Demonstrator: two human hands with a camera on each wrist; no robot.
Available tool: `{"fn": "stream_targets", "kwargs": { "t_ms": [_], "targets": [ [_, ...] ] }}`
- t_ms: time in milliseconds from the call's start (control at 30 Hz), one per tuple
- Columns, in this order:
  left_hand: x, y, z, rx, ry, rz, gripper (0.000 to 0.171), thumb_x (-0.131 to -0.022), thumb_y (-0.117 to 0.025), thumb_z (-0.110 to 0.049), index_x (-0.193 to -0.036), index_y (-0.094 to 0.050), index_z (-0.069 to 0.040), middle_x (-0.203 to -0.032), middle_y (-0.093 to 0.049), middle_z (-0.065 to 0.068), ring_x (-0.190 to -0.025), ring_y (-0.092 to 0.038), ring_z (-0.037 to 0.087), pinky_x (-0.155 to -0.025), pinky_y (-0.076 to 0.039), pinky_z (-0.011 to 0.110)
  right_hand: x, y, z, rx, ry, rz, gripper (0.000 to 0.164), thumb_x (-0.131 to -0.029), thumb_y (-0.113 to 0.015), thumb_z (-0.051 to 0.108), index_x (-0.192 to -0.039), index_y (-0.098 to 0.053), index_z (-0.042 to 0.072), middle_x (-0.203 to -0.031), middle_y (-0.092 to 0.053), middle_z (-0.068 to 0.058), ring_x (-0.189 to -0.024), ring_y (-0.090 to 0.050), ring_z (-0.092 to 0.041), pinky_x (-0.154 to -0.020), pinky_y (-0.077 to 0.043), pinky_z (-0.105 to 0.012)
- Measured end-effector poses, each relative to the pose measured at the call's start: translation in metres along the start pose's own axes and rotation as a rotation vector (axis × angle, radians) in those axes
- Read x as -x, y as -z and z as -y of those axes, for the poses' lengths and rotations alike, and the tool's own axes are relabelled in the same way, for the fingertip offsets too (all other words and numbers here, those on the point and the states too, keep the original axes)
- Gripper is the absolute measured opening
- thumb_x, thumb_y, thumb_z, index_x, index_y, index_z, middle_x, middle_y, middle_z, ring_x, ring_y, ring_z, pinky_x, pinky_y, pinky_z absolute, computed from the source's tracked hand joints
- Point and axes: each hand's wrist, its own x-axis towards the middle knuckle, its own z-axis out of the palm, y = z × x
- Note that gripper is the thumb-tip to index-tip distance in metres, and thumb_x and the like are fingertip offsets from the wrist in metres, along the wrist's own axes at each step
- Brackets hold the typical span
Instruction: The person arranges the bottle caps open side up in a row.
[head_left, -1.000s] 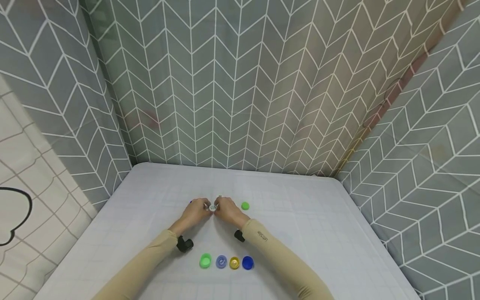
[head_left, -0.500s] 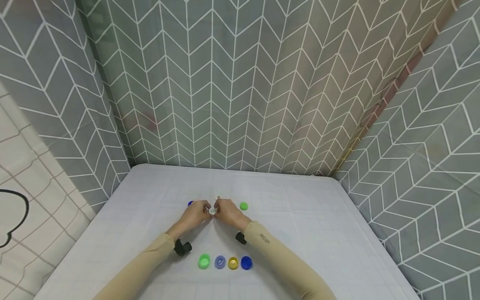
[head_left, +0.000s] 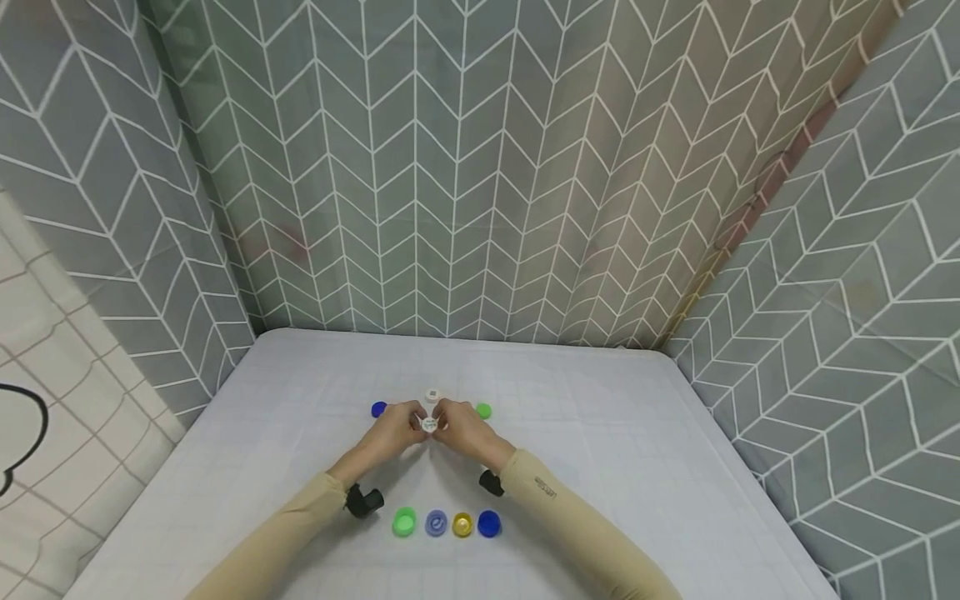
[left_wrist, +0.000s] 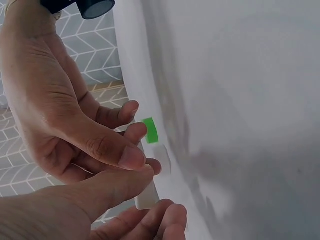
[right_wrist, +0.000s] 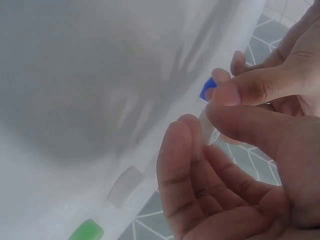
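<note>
A white bottle cap, its printed top facing up in the head view, is held between both hands above the table. My left hand pinches its left side with thumb and fingers. From the right, my right hand pinches it too, the fingertips of both hands nearly meeting. In the right wrist view the white cap shows edge-on, partly covered by thumbs and fingers. Just beyond the hands lie a blue cap, another white cap and a green cap.
Nearer the body, a row on the white-covered table holds a green cap, a pale purple cap, a yellow cap and a blue cap, hollow sides up. Patterned curtains surround the table.
Both hands have drawn slightly toward the body with the white bottle cap still between them. The blue cap and the white cap behind them show more fully. The view has shifted a little.
</note>
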Motion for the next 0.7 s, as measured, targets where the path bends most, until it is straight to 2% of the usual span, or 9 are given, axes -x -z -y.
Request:
{"fn": "stream_targets", "kwargs": {
  "t_ms": [267,500,700],
  "targets": [
    [0.006,-0.001,-0.008,0.037,-0.023,0.029,0.023,-0.076,-0.076,-0.001,-0.095,-0.063,-0.001,-0.073,-0.064,0.004,-0.06,-0.057,0.011,-0.052,-0.046,0.023,0.013,0.007,0.001,-0.028,0.01,-0.002,0.02,-0.083,-0.072,0.008,-0.1,-0.064,0.002,-0.091,-0.07,-0.012,-0.075,-0.062,-0.013,-0.06,-0.047,-0.019],
    [0.01,-0.006,-0.014,0.048,-0.019,0.051,0.028,-0.075,-0.076,-0.002,-0.099,-0.062,-0.002,-0.072,-0.062,0.002,-0.059,-0.055,0.01,-0.051,-0.045,0.022,0.026,0.012,0.0,-0.04,0.007,0.004,0.022,-0.086,-0.069,0.012,-0.106,-0.064,0.003,-0.098,-0.07,-0.01,-0.083,-0.065,-0.014,-0.064,-0.049,-0.018],
    [0.013,-0.011,-0.02,0.074,-0.027,0.075,0.03,-0.075,-0.076,-0.003,-0.101,-0.061,-0.002,-0.073,-0.062,0.002,-0.061,-0.056,0.011,-0.052,-0.046,0.023,0.037,0.016,-0.002,-0.062,0.004,-0.014,0.02,-0.089,-0.067,0.015,-0.107,-0.064,0.006,-0.097,-0.071,-0.007,-0.08,-0.063,-0.009,-0.063,-0.048,-0.018]
  ]
}}
